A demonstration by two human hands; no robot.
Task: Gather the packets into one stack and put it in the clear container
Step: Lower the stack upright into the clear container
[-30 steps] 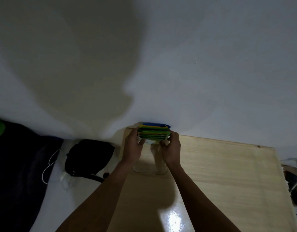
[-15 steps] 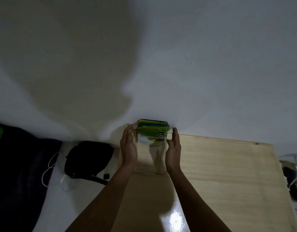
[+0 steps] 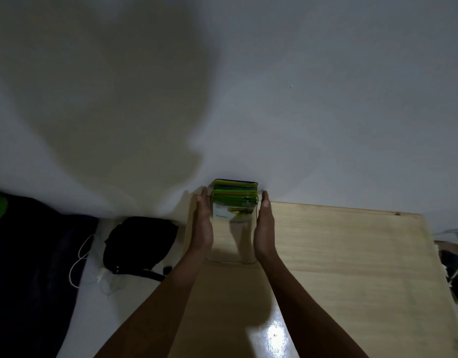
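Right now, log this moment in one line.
stack of packets: in clear container | left hand, right hand: flat against container sides | table

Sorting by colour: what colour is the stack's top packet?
Dark blue top packet, on the green-and-yellow stack; head view.

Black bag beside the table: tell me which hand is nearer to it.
Left. The left hand lies flat against the clear container on the side towards the black bag; the right hand is across the container.
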